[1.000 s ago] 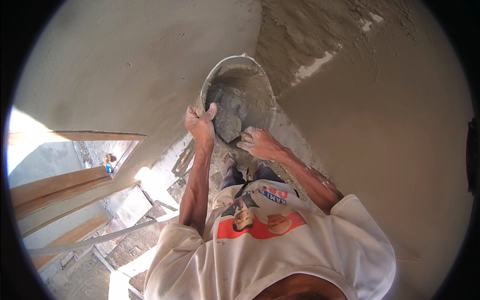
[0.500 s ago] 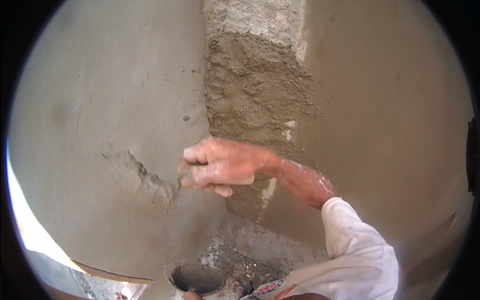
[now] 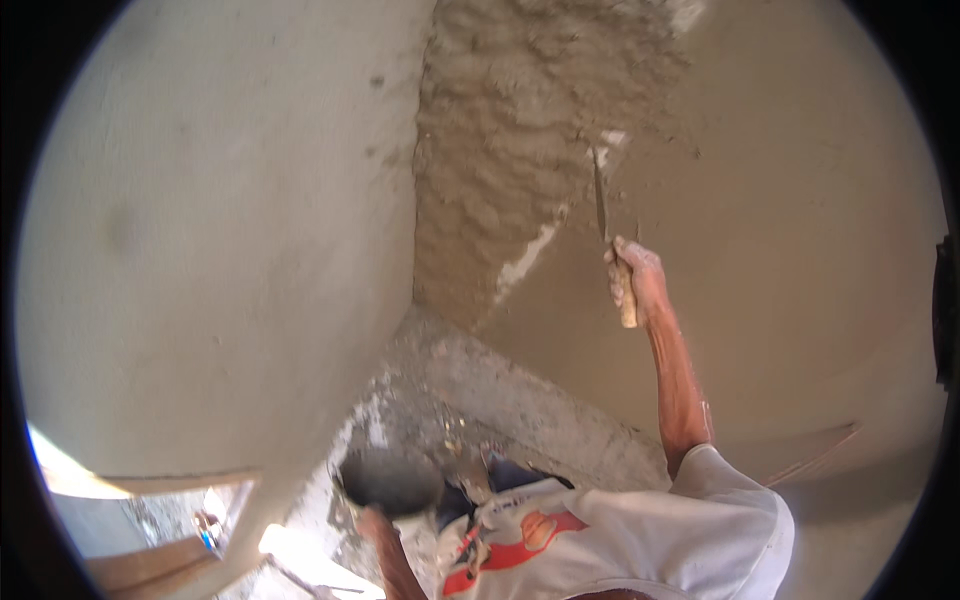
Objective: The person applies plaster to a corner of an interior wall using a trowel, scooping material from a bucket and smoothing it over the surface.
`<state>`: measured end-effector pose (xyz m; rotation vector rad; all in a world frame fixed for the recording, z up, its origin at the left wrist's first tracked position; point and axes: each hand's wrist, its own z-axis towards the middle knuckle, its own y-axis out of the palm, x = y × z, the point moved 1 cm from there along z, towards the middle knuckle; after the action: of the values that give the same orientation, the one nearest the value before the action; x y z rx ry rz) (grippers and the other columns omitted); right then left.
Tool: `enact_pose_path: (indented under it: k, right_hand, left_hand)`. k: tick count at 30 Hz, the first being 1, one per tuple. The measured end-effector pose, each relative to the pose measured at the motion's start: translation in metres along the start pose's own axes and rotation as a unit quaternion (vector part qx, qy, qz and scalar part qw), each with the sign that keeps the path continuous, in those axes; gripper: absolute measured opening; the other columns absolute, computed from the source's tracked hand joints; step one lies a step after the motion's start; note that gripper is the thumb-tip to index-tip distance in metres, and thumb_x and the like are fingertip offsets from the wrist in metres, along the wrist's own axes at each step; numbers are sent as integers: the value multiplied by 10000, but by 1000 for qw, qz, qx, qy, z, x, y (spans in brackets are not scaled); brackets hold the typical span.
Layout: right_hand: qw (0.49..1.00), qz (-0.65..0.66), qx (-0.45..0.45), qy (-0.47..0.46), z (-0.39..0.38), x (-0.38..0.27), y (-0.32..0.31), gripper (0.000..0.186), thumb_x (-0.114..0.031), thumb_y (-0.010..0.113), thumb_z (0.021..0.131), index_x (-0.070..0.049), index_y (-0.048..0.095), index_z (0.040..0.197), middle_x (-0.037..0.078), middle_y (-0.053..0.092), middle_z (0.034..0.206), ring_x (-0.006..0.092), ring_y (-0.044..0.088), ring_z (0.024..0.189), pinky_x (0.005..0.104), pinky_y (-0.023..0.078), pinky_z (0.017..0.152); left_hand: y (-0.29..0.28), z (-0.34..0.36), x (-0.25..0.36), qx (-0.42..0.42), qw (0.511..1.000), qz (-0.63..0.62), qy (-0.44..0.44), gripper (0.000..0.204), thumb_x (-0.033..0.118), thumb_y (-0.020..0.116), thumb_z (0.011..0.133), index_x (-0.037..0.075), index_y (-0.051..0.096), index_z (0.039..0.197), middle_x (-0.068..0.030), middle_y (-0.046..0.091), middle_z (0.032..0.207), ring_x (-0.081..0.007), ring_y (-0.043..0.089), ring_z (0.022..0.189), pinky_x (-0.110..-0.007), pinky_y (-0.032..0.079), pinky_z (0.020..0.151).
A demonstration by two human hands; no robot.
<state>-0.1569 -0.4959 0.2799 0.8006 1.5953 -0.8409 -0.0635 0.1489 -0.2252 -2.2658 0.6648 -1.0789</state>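
Note:
My right hand (image 3: 640, 275) is closed around the pale wooden handle of a trowel (image 3: 601, 205). The narrow metal blade, seen nearly edge-on, points up toward a rough band of wet mortar (image 3: 500, 150) in the wall corner. Its tip lies over a small pale patch at the band's right edge; whether it touches the wall I cannot tell. Low down, my left hand (image 3: 373, 522) grips the near rim of a dark round bucket (image 3: 350, 478) beside my body. Its fingers are partly hidden, and the bucket's inside looks grey.
Smooth grey plaster covers the left wall (image 3: 230, 230) and the right wall (image 3: 800, 250). A concrete ledge (image 3: 520, 380) runs along the right wall's foot, above a littered floor (image 3: 410, 400). At the lower left, past the wall's edge, is a bright opening.
My right hand has swung from the left wall to the right, and the mortar heap on the blade is gone. The view has dropped, bringing the bucket and left hand further in.

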Motion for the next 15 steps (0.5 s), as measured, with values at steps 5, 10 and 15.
enact_pose_path:
  k: [5,10,15]
  right_hand:
    - [949,-248,-24,191,-120,217,-8,266,-245,603,1009,-28,621,1161,106,658,873,197,642,687,385,519,591]
    - [843,-466,-262,-62,-177,292,53,412,-216,658,939,-36,627,1309,273,711,1144,403,692,1122,530,531,948]
    - [790,-569,-197,-119,-132,307,77,352,-142,610,931,8,639,1249,269,709,1134,438,700,1073,554,566,860]
  left_hand:
    - [47,-63,153,-33,969,-239,-46,500,71,714,745,-118,619,1198,-106,678,941,-215,603,768,-406,518,699]
    - [27,-112,270,-121,953,-259,97,194,-36,667,733,34,590,897,-31,613,772,-128,560,684,-301,464,637]
    - [40,-189,375,-156,905,-256,301,213,-54,655,714,73,491,763,13,543,688,-98,491,619,-278,428,563]
